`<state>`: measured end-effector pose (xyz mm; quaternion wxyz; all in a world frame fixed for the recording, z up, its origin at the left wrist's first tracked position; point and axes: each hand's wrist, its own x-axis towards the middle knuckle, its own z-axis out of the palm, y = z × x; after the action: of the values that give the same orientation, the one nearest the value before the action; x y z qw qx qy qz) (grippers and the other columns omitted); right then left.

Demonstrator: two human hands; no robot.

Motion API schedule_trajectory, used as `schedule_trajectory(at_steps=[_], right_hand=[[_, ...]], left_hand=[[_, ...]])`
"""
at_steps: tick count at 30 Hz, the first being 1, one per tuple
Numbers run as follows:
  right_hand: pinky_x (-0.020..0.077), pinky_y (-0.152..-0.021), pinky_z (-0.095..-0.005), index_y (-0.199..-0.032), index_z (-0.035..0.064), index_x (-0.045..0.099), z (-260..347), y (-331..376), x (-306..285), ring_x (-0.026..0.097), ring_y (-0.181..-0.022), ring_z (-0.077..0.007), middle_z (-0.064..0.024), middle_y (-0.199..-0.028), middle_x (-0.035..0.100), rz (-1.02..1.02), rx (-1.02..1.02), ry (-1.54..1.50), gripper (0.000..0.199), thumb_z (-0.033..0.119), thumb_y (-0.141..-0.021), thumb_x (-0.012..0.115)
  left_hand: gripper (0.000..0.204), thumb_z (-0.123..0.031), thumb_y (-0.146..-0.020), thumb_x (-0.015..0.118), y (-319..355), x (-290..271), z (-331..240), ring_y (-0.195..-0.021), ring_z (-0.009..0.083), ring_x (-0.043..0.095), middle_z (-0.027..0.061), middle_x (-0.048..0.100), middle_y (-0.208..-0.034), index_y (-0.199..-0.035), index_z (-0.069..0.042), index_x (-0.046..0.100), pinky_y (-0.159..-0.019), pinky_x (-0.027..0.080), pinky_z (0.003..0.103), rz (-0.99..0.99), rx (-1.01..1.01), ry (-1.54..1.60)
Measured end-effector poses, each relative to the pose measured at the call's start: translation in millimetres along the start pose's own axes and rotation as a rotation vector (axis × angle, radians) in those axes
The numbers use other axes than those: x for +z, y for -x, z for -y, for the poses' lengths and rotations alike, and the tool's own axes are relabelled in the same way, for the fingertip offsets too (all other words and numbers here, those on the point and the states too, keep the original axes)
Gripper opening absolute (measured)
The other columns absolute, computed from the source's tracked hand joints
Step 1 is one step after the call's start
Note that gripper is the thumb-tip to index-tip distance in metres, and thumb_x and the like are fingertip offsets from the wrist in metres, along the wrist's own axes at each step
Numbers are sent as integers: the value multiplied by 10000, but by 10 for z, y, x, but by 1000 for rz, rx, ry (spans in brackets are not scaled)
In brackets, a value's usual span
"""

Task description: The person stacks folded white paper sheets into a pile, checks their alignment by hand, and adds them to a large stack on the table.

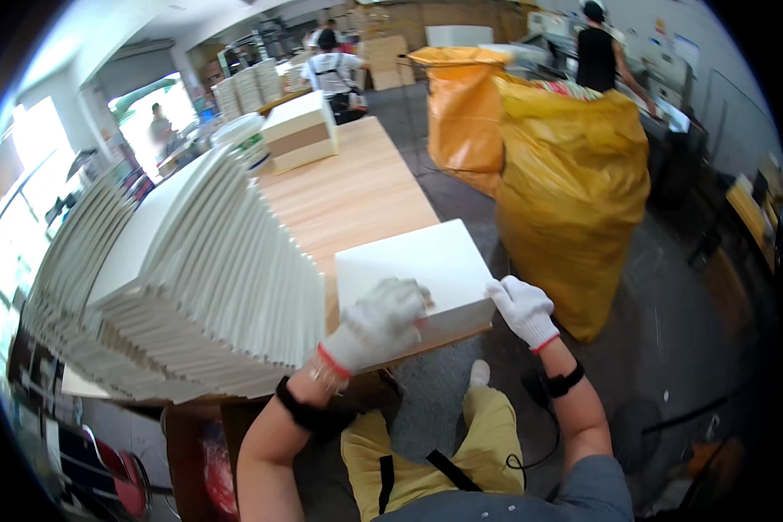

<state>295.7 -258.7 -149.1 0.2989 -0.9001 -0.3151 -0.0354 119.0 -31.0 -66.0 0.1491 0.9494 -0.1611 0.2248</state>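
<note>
A squared, block-like white stack (422,261) lies at the near right end of the wooden table; whether it is sheets or a box I cannot tell. My left hand (381,324), in a white glove with a red cuff, is over its near edge, fingers curled in. A small brownish spot shows by those fingertips, too blurred to name. Gloved the same way, my right hand (525,311) is closed at the stack's near right corner, its fingertips against the edge. Tall leaning piles of white panels (226,270) stand just left of my left hand.
On the wooden tabletop (357,187), a white block with a brown band (302,130) and a white bucket (242,139) stand farther back. A full yellow bag (574,200) and an orange bag (461,113) stand right of the table. Other people (597,48) work in the background.
</note>
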Motion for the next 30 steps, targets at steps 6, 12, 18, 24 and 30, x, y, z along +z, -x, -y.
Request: schedule_trajectory(at_steps=[6, 12, 18, 24, 30], right_hand=[[505, -678, -433, -653, 101, 640, 126, -103, -157, 630, -606, -302, -102, -604, 626, -327, -419, 390, 328, 304, -907, 606], [484, -593, -374, -679, 102, 610, 615, -508, -151, 593, -569, -301, -90, -609, 588, -629, -622, 126, 319, 325, -899, 672], [441, -538, -392, -1004, 66, 689, 467, -553, -81, 569, -603, -299, -89, -647, 538, -550, -631, 195, 158, 136, -897, 598], [439, -491, -381, -1021, 105, 680, 369, -576, -47, 588, -564, -253, -43, -644, 534, -646, -695, 121, 215, 156, -814, 650], [440, -527, -392, -1021, 45, 677, 397, -535, -108, 572, -598, -289, -91, -673, 533, -599, -741, 76, 141, 100, -909, 611]], left_hand=[[102, -83, -861, 632, -327, 449, 291, -1095, 321, 637, 137, 680, -1133, -955, -41, 631, -887, 540, 396, 149, -138, -91], [84, -74, -884, 627, -303, 521, 381, -1007, 356, 662, 174, 704, -1095, -929, -3, 620, -866, 541, 407, -11, -45, 170], [112, -55, -882, 667, -290, 399, 401, -1016, 298, 678, 203, 707, -1214, -894, 13, 579, -914, 534, 378, 133, -325, 401], [216, -18, -891, 677, -242, 511, 520, -1099, 248, 657, 218, 665, -1323, -1086, 28, 598, -1009, 508, 326, 138, -391, 503], [590, -96, -877, 731, -193, 490, 493, -832, 216, 680, 120, 714, -1109, -1441, -74, 559, -769, 540, 311, 79, -222, 304]])
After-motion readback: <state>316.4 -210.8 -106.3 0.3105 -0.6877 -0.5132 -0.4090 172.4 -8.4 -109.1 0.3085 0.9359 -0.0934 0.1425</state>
